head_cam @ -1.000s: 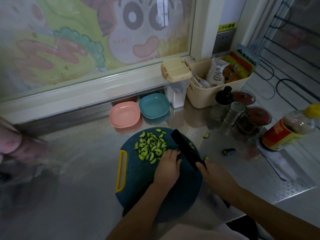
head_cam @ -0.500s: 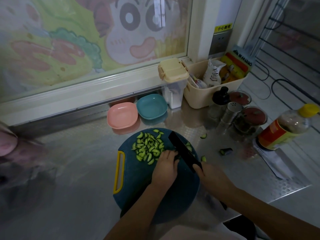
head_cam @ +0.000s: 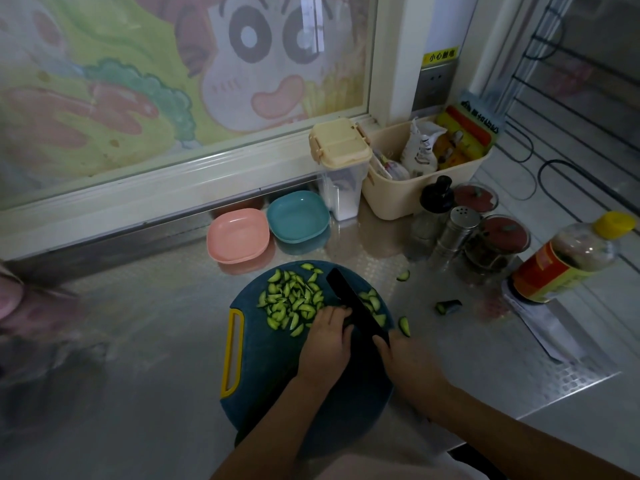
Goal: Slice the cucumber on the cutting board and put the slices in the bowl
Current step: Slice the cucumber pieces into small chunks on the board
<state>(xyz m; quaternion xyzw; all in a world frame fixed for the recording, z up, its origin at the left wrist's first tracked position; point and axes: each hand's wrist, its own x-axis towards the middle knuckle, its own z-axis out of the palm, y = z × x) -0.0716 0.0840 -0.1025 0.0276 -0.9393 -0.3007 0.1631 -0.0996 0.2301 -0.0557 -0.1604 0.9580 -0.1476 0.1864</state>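
A round dark blue cutting board (head_cam: 270, 368) with a yellow handle lies on the steel counter. A heap of green cucumber slices (head_cam: 291, 299) covers its far left part; a few more slices (head_cam: 372, 303) lie right of the blade. My right hand (head_cam: 405, 362) grips the handle of a black knife (head_cam: 353, 303), whose blade points away across the board. My left hand (head_cam: 327, 337) rests on the board just left of the blade, fingers curled down over something hidden. A pink bowl (head_cam: 238, 235) and a teal bowl (head_cam: 298, 216) stand behind the board.
Stray cucumber bits (head_cam: 403, 325) and a cucumber end (head_cam: 448, 306) lie on the counter to the right. Spice jars (head_cam: 457, 233), a sauce bottle (head_cam: 568, 258), a cream basket (head_cam: 426, 174) and a lidded container (head_cam: 341, 168) crowd the back right. The window sill runs along the back.
Both hands and the knife stay at the same spot on the board; the view has shifted slightly. The slice heap looks the same.
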